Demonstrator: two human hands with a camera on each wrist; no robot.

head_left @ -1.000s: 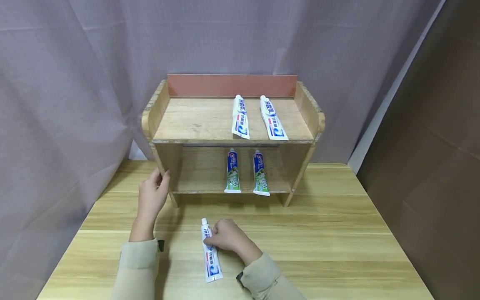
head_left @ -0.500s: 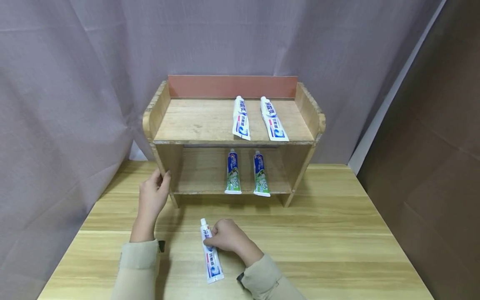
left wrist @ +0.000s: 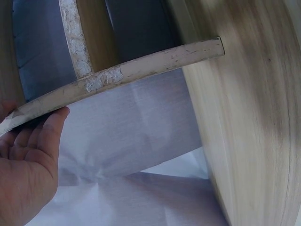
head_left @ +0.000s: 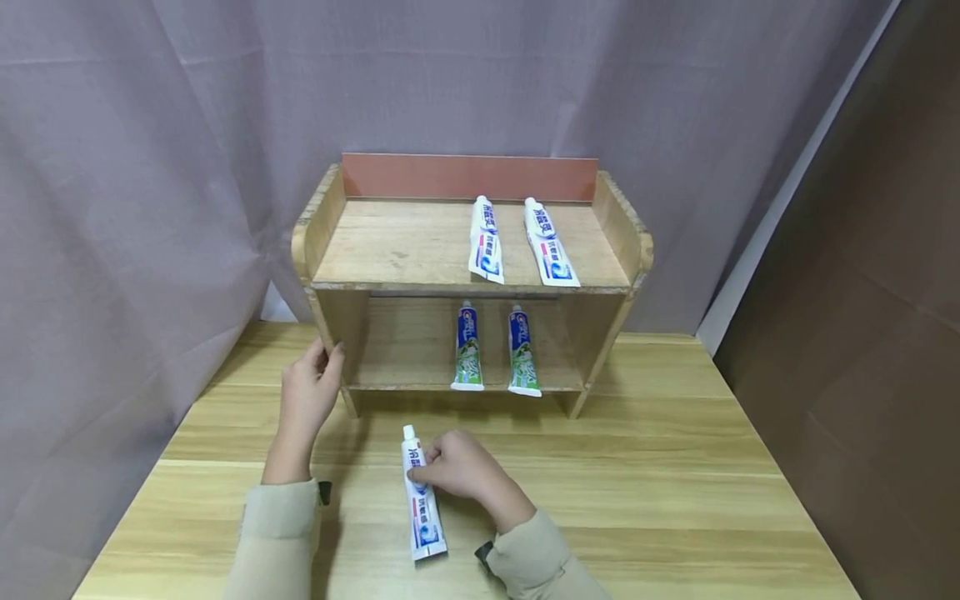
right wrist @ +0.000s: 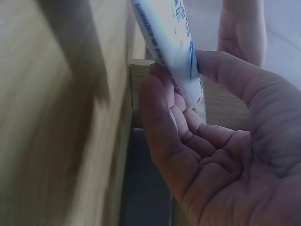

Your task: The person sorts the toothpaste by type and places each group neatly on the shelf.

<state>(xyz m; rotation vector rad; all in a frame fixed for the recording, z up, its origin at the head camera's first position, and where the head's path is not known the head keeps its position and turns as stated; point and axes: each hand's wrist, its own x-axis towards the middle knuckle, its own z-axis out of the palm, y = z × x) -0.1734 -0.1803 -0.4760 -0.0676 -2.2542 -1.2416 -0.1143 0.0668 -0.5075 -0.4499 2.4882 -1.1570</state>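
My right hand (head_left: 468, 475) pinches a white toothpaste tube (head_left: 426, 521) between thumb and fingers, in front of the rack. The tube's cap points toward the rack; a narrow shadow shows below its flat end. In the right wrist view the thumb lies across one face of the tube (right wrist: 174, 42), fingers behind it. My left hand (head_left: 306, 392) grips the left side panel of the two-tier wooden rack (head_left: 390, 250), thumb and fingers on either face of the panel edge (left wrist: 155, 61) in the left wrist view.
Two white toothpaste tubes (head_left: 487, 240) (head_left: 551, 246) lie on the upper shelf, toward its right. Below them, two blue-green toothpaste tubes (head_left: 468, 348) (head_left: 522, 350) lie on the lower shelf. Grey cloth (head_left: 450, 75) hangs behind the wooden table (head_left: 675, 483); a brown panel (head_left: 862, 292) stands at right.
My right hand has shifted the white toothpaste tube slightly toward the rack, and its flat end seems a little raised. My left hand keeps its hold. The head view has shifted slightly.
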